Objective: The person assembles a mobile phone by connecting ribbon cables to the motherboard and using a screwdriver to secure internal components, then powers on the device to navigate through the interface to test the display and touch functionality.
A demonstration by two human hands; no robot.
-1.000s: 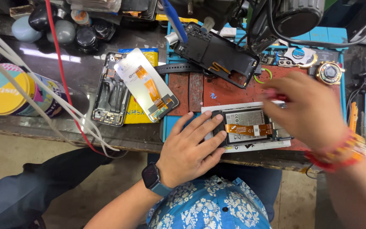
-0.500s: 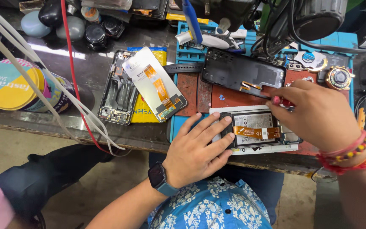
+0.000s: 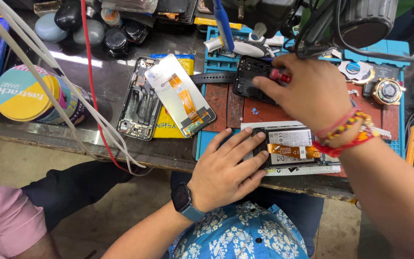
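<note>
**Hands on an opened phone at the bench's near edge**

Left hand point(image 3: 226, 170) lies flat, fingers spread, pressing the left end of the opened phone point(image 3: 291, 152) — it sits on a white sheet by the near edge of the workbench point(image 3: 97, 96). Beyond it, the right hand point(image 3: 305, 93) is closed around a red-handled tool point(image 3: 280, 76), over a dark back cover point(image 3: 247, 79) on the blue mat point(image 3: 207, 139). Farther left — a phone frame point(image 3: 137, 103) and a loose display panel point(image 3: 180, 93).
</note>
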